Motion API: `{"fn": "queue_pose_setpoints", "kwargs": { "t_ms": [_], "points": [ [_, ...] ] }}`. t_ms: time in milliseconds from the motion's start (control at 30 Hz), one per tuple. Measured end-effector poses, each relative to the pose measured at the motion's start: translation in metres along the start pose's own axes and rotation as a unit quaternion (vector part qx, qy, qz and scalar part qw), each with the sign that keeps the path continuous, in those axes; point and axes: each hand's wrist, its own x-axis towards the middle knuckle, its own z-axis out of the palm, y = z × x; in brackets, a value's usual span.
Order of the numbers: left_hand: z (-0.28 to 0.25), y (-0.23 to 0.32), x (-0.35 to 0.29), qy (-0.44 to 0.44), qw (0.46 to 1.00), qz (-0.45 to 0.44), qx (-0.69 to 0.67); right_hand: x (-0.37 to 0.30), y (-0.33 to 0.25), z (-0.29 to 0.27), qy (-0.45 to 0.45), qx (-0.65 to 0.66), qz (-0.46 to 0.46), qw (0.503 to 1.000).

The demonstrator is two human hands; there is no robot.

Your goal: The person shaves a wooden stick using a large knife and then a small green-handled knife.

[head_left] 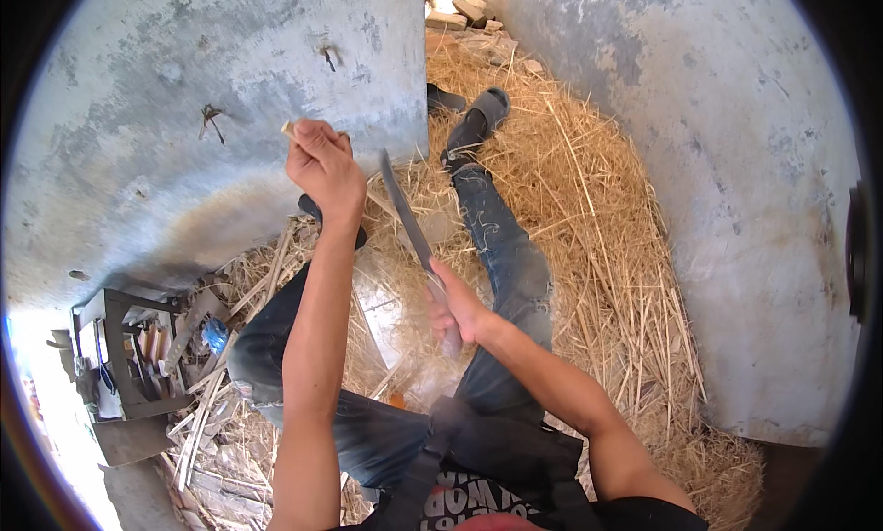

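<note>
Near center, a long-bladed knife (pixel 419 239) slants up-left, its handle grasped in the right hand (pixel 460 312). Its tip stands just right of, apart from, the left hand (pixel 324 168), upper left of center, clenched around a pale stick (pixel 289 129), mostly hidden.

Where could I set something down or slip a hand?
Likeliest the straw between the right leg and right-hand wall, though it's loose and uneven. Crowded: between the legs, where the right hand holds a long blade, and around the crammed dark frame at left.
</note>
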Motion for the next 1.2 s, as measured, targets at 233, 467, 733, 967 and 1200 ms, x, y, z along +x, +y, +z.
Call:
{"fn": "queue_pose_setpoints", "kwargs": {
  "t_ms": [233, 467, 733, 967, 1200],
  "points": [
    [0.009, -0.010, 0.006, 0.065, 0.992, 0.048, 0.101, 0.028, 0.018, 0.017, 0.041, -0.156, -0.167, 0.973],
    [-0.003, -0.005, 0.013, 0.047, 0.998, -0.001, 0.029, 0.052, 0.057, -0.064, 0.215, -0.065, 0.056, 0.973],
    [0.033, -0.007, -0.013, -0.003, 0.997, 0.034, 0.065, -0.003, 0.009, 0.020, 0.044, -0.054, -0.120, 0.990],
    [0.014, -0.003, -0.009, 0.014, 0.998, 0.005, 0.056, 0.038, 0.075, -0.032, 0.133, -0.072, -0.070, 0.986],
    [-0.015, 0.008, -0.005, 0.056, 0.997, -0.019, -0.056, 0.053, 0.093, -0.074, 0.163, 0.063, 0.089, 0.981]
  ]
}}
